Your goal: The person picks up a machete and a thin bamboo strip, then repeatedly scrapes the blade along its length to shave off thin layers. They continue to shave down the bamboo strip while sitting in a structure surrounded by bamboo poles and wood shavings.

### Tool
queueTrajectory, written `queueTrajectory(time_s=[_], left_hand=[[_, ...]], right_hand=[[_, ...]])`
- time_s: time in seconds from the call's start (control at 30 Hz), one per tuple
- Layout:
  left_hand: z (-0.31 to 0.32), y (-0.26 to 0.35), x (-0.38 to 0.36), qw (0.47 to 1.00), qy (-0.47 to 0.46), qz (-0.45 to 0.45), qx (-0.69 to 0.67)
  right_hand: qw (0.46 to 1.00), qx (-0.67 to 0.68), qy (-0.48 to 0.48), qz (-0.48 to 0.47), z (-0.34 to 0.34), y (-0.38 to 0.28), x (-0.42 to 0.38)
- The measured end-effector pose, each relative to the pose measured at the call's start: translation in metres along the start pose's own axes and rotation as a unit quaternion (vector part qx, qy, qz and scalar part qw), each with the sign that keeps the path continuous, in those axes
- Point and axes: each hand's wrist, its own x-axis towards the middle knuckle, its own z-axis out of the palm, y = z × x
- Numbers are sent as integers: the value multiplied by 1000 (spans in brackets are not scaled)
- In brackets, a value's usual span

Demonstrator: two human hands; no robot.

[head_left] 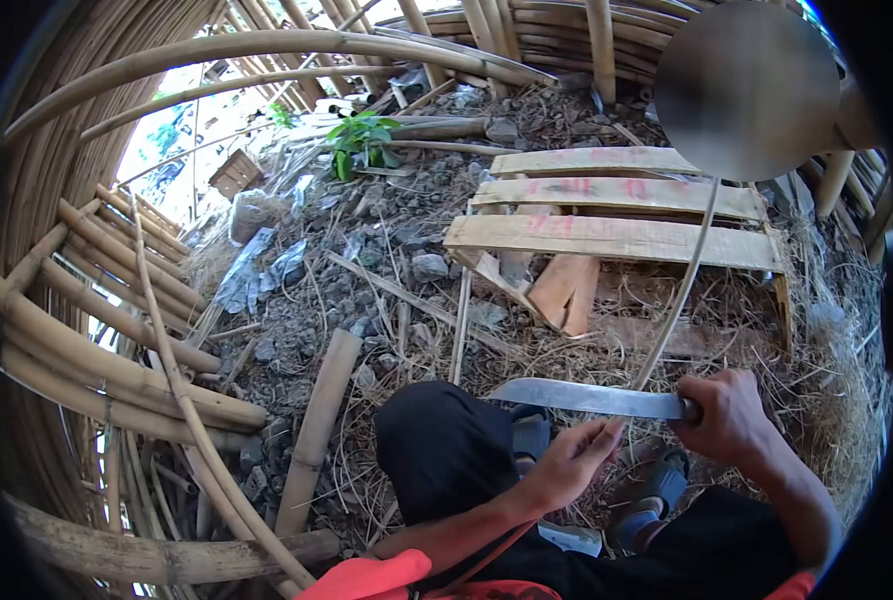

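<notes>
At four o'clock the knife point(586, 399), gripped by the right hand point(724, 415), crosses a bamboo strip point(680, 300) (the left hand point(574, 465) pinches it, near the blade). Slats point(616, 239) lie at two, a plant point(364, 142) at eleven, bamboo poles point(126, 374) at nine, around stony, strawy ground point(396, 262).

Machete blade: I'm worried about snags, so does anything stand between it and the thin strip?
Nothing visible stands between the machete blade and thin strip; they cross in view near the left hand. Whether they touch is unclear.
</notes>
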Motion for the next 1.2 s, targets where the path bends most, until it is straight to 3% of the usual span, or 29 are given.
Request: queueTrajectory(time_s=[0.17,0.23,0.47,0.67,0.87,1.0,1.1,1.2], left_hand=[[-4,-16,9,993,38,76,78],[-2,-13,8,996,20,48,69],[2,-21,6,999,-25,8,35],[-1,-11,6,995,-42,-45,79],[3,-27,10,998,-42,-1,48],[3,-5,-1,990,-62,19,124],[8,-17,1,998,-34,43,27],[6,-10,-4,995,-59,32,68]], right_hand=[[980,188,0,58,5,-12,8],[945,300,-31,127,-3,-20,13],[887,414,-7,206,6,-21,10],[865,444,-38,230,3,-26,13],[885,420,-67,189,6,-25,14],[893,399,-62,200,7,-24,14],[906,376,-61,187,6,-20,13],[920,353,-63,158,4,-16,11]])
